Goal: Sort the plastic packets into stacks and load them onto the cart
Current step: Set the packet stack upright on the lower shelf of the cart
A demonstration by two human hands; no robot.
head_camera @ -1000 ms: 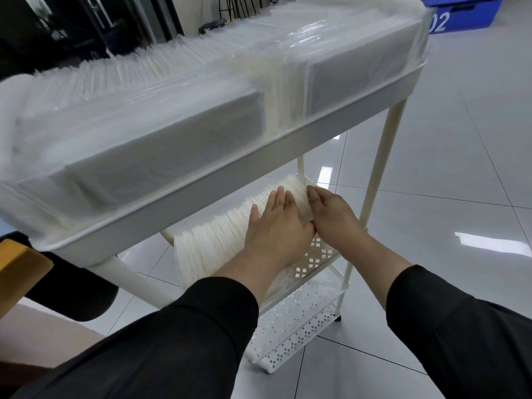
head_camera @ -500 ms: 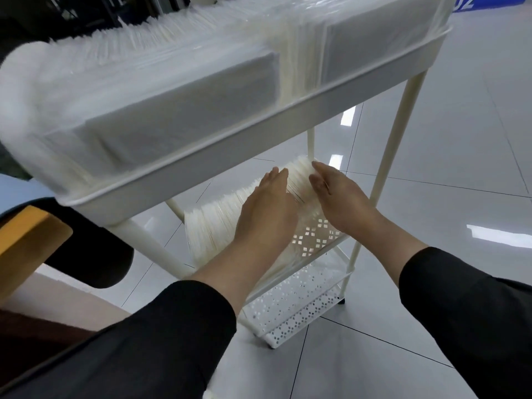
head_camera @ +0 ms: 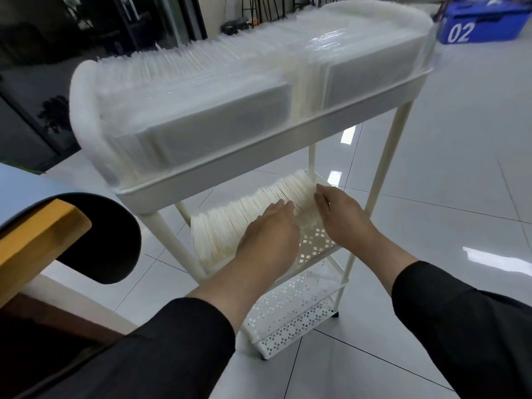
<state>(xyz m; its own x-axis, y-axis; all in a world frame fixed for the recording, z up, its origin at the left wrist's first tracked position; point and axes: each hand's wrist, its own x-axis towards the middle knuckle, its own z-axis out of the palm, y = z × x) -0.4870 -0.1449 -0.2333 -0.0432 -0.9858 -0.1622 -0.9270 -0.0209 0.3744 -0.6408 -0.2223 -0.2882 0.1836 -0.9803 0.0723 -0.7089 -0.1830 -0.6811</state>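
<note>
A white three-tier cart (head_camera: 288, 139) stands on the tiled floor. Its top tray is packed with rows of clear plastic packets (head_camera: 201, 90) standing on edge. The middle shelf holds another row of packets (head_camera: 247, 208), also on edge. My left hand (head_camera: 267, 234) lies flat on the near side of that row, fingers straight and pressing the packets. To the right, my right hand (head_camera: 342, 214) touches the row's right end with relaxed fingers, above the perforated shelf wall (head_camera: 313, 246). The bottom shelf (head_camera: 290, 321) shows no packets.
A table edge with a blue-grey mat and yellow wood (head_camera: 37, 226) juts in at the left. A blue crate marked 02 (head_camera: 478, 24) sits on the floor at the far right. Dark chairs and stools stand behind the cart.
The view has pulled back and up, showing the whole cart. Both hands stay on the middle-shelf row; the right hand has drawn slightly away from the left.
</note>
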